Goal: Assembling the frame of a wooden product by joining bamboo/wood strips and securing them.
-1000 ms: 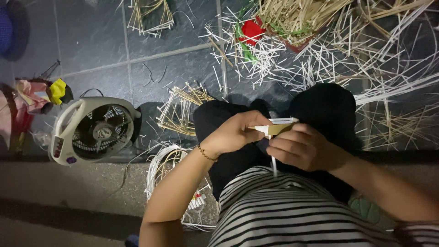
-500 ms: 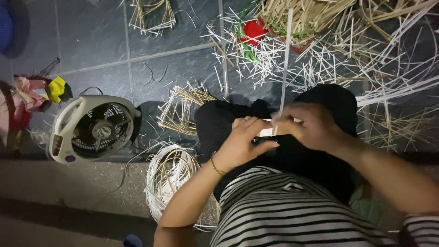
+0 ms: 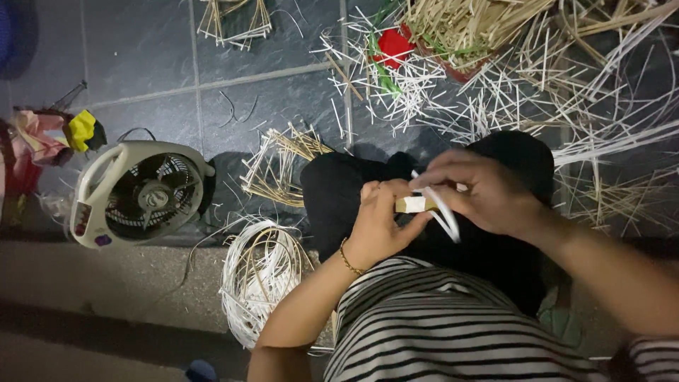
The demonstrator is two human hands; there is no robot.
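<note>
My left hand (image 3: 382,223) grips a small pale block-shaped tool (image 3: 416,204) over my lap, above black trousers (image 3: 339,191). My right hand (image 3: 484,191) pinches a thin white cane strip (image 3: 444,212) that bends in a loop past the tool. A gold bracelet (image 3: 347,257) sits on my left wrist. I wear a black-and-white striped shirt (image 3: 438,325).
A white floor fan (image 3: 138,192) lies on the dark tiles at left. A coil of white cane (image 3: 262,279) rests by my left elbow. Loose cut strips (image 3: 495,92) and tan bundles (image 3: 283,166) litter the floor ahead. A red object (image 3: 392,46) lies among them.
My right hand has moved up and rightward from the left hand, drawing the white strip through into a loop. The left hand stays on the tool.
</note>
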